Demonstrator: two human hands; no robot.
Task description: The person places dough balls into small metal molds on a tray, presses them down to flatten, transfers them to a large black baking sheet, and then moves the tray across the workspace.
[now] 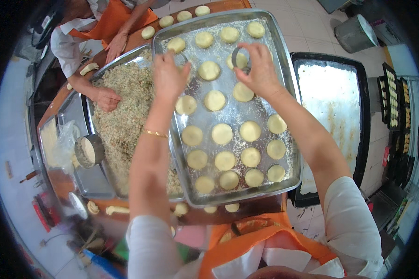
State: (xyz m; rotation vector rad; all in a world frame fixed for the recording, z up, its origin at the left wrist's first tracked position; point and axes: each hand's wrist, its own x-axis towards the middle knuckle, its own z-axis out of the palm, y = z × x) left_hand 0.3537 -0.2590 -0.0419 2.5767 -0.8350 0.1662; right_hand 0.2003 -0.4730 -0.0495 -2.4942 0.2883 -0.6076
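Note:
A large metal tray [170, 135], dusted with flour or crumbs, holds rows of flat pale dough rounds [222, 133]. Near its far right part, my right hand [264, 72] grips a metal ring [235, 55] between thumb and fingers. The ring stands around or just over one dough round, whose pale top shows inside. At the tray's far left, my left hand [169, 79] is closed on a second ring, of which only a thin edge shows past the fingers. A dough round beneath that hand is mostly covered.
Left of the tray lies a wide pan of crumbly filling [125, 100]; a co-worker's hand [108, 98] reaches into it. A metal cup [89, 149] and plastic bag [65, 144] sit farther left. A black-rimmed baking tray [330, 135] stands at right. More dough rounds [184, 16] line the far table edge.

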